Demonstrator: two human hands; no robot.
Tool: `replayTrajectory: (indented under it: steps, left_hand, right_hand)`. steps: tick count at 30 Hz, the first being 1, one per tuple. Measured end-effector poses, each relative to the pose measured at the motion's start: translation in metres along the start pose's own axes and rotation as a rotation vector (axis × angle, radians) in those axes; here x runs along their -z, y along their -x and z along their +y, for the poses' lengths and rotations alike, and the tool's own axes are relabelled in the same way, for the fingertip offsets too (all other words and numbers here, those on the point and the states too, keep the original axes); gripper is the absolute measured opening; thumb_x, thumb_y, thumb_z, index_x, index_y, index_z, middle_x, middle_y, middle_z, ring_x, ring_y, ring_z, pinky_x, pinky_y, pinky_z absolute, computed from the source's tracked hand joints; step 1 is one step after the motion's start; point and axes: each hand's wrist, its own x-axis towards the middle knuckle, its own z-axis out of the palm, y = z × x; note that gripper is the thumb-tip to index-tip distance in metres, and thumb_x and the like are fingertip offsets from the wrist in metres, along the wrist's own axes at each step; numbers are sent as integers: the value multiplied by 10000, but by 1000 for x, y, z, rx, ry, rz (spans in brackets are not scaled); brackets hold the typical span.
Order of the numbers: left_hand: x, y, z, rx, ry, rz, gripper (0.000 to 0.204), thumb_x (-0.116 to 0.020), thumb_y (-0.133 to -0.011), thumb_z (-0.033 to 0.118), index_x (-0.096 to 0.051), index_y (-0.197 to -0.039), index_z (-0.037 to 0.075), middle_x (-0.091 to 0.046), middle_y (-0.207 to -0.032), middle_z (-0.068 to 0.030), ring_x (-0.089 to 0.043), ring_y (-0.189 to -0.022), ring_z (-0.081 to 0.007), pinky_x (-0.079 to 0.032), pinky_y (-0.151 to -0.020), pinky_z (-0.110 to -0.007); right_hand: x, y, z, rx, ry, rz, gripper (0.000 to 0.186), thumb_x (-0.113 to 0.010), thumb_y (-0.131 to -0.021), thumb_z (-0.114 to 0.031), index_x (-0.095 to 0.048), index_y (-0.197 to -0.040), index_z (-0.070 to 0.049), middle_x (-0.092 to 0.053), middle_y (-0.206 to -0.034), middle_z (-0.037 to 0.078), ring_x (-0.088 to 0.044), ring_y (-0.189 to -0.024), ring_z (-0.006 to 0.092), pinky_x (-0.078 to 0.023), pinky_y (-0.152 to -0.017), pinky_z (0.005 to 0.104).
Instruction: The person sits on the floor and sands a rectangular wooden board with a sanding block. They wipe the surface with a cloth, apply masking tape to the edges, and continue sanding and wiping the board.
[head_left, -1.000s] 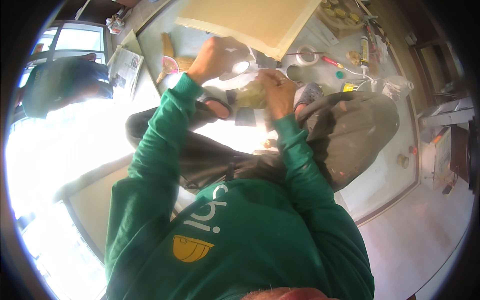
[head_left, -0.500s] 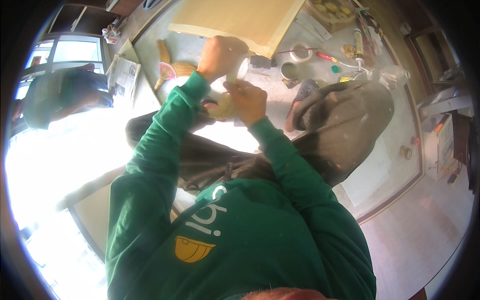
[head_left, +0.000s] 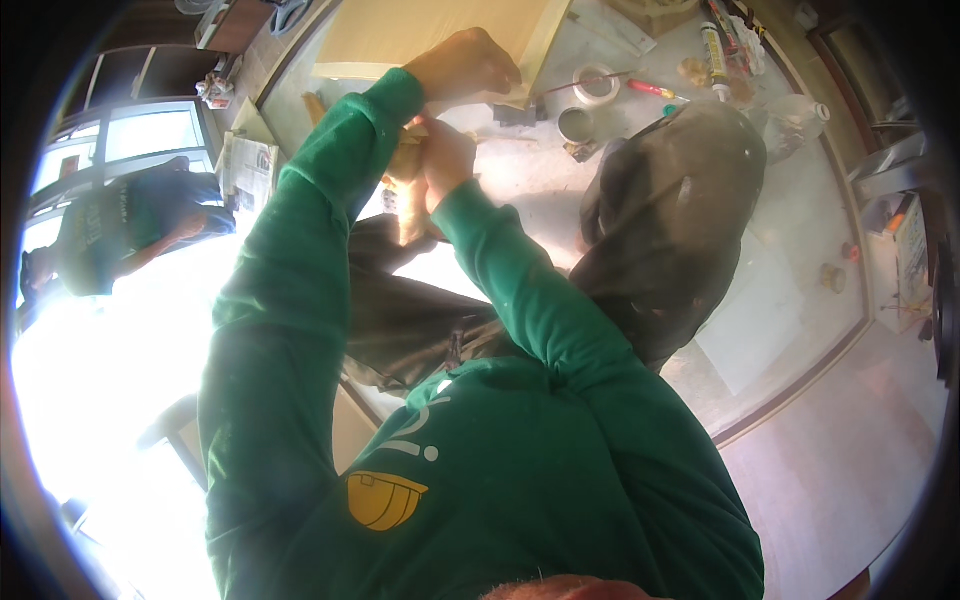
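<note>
My left hand (head_left: 462, 68) lies over the near edge of a large tan panel (head_left: 430, 35) with paler strips along its borders. Its fingers are bent and pressed together close to the panel's corner; whatever is under them is hidden. Below it, my right hand (head_left: 450, 160) is closed around a tan roll (head_left: 407, 158) that looks like tape, partly covered by the fingers and my left sleeve. Both hands are above my crossed legs (head_left: 680, 220), near one foot.
Right of the panel corner are a white tape ring (head_left: 597, 86), a metal cup (head_left: 576, 125) and a red-handled tool (head_left: 652, 90). Beyond lie a sealant tube (head_left: 714, 60) and a clear plastic bottle (head_left: 797, 125). Another person (head_left: 130, 225) is at the far left, in strong glare.
A pale strip showed between my hands before; now I cannot see it. My left hand has moved right along the panel edge, and my right hand has moved up and left with the roll.
</note>
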Motion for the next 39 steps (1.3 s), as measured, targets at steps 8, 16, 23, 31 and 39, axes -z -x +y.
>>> replayTrajectory:
  steps: [8, 16, 23, 31, 39]
  left_hand:
    - [5, -1, 11, 281, 159, -110, 283, -719, -818, 108, -743, -1089, 30, -714, -902, -85, -652, -827, -155, -513, -777, -297]
    - [12, 88, -5, 302, 630, 270, 205, -702, -862, 71, -734, -1039, -26, -714, -903, -48, -628, -820, -118, -516, -783, -288]
    - [15, 134, 44, 431, 985, 581, 258, -667, -879, 94, -708, -1067, -77, -707, -950, -108, -669, -792, -166, -564, -739, -292]
    - [3, 151, 62, 337, 1093, 602, 312, -565, -948, 136, -677, -1097, -115, -683, -1061, -158, -703, -919, -216, -603, -792, -312]
    - [-4, 167, 70, 457, 973, 622, 325, -675, -871, 128, -702, -1138, -55, -722, -964, -94, -699, -916, -187, -582, -798, -308]
  right_hand:
    - [5, 4, 2, 28, 42, 29, 284, -737, -919, -253, -653, -790, -15, -591, -733, 11, -502, -619, 109, -439, -579, 300]
    - [58, 12, 5, 246, 766, 46, 551, -656, -906, -506, -658, -725, 15, -583, -642, 73, -490, -600, 147, -442, -617, 364]
    - [44, 34, -42, 701, 1005, 146, 339, -780, -840, -302, -677, -998, -19, -692, -846, 113, -661, -846, 239, -515, -779, 370]
    - [-9, 70, -89, 538, 974, -209, 298, -712, -878, -234, -719, -1058, 4, -736, -902, 109, -656, -822, 143, -516, -708, 293]
    - [-12, 66, -75, 586, 1123, -201, 249, -707, -861, -217, -736, -895, 28, -717, -738, 100, -635, -664, 126, -503, -631, 292]
